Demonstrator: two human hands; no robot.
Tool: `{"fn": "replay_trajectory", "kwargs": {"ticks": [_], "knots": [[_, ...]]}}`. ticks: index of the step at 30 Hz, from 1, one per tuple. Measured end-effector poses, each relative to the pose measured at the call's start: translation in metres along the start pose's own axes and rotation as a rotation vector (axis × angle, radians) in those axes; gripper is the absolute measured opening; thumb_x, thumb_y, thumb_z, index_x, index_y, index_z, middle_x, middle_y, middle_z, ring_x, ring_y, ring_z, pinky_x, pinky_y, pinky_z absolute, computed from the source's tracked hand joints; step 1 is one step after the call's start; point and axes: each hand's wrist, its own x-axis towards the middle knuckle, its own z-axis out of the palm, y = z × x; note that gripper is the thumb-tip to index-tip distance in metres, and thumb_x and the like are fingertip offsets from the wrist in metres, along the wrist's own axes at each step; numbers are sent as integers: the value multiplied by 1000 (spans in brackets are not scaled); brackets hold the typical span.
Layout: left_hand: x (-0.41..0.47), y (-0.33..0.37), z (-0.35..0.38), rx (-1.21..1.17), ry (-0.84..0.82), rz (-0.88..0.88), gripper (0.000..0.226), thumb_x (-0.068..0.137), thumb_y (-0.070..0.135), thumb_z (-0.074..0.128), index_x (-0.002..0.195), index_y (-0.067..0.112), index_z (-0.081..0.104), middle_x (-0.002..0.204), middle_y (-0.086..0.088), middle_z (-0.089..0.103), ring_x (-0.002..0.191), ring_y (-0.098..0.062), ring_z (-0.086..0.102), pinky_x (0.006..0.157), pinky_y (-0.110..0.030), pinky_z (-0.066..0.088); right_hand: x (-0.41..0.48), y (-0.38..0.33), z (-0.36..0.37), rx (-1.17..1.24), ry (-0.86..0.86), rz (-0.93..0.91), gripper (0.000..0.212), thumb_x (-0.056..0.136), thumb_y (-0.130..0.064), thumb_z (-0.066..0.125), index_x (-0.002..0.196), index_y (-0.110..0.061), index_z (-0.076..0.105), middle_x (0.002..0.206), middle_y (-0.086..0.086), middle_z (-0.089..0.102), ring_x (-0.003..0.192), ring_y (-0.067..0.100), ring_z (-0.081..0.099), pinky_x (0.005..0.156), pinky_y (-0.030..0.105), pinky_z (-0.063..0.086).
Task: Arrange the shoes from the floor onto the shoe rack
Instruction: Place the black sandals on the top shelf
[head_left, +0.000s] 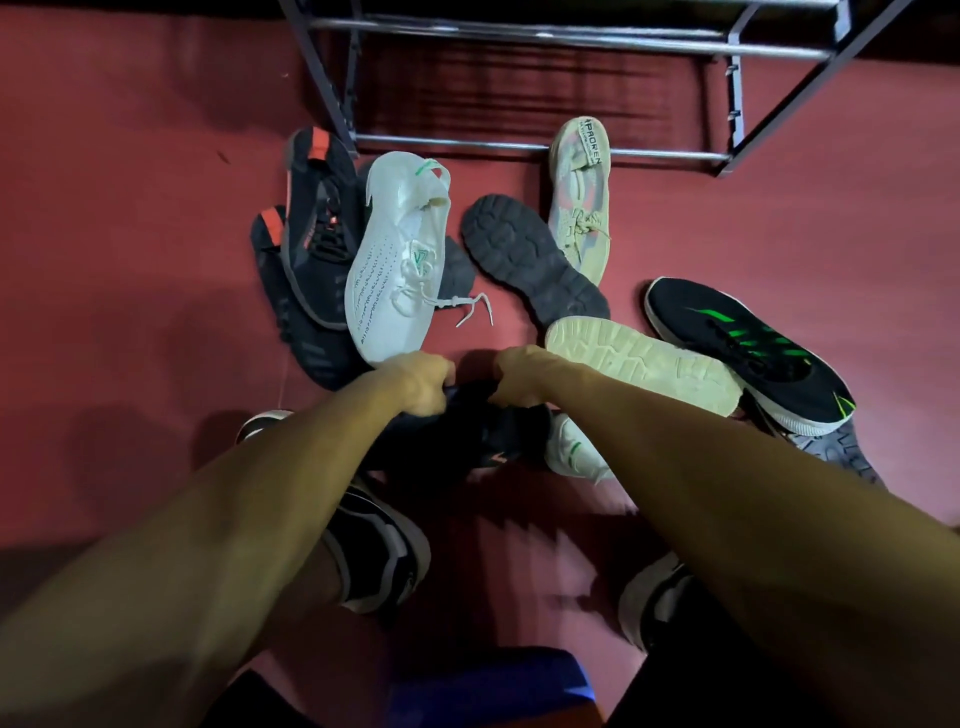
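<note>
Before the rack (524, 147), left hand (423, 384) and right hand (519, 376) clamp one black shoe (457, 441); a beige shoe (579, 208) reads "PROREN" inside.

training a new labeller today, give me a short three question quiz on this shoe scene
1. True or false: the left hand and the right hand both grip the same black fabric shoe.
2. Which lies sole up? A, white knit sneaker with green logo. B, shoe with dark grey lugged rubber sole. C, beige knit lace-up sneaker.
3. Fill in: the black mesh sneaker with green stripes lies on the person's ____ side.
Key: 1 true. 2 B. 3 right.
</note>
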Motion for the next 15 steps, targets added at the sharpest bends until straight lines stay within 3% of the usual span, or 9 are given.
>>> {"fn": "replay_trajectory", "kwargs": {"ticks": [7,15], "knots": [[-3,0,-1,44,27,0,38,85,19,60,123,26,59,117,-3,65,106,-27,61,93,-38,51,0,-3,-4,-69,41,-17,34,91,-24,59,121,-6,63,121,15,64,107,31,63,77,30,47],[-22,11,-16,61,38,20,51,84,7,53,129,28,58,124,-6,62,108,-28,61,90,-32,52,-18,-9,-18,-185,-12,-78,32,89,-27,58,114,-8,65,112,15,69,85,28,59,73,29,48]]}}
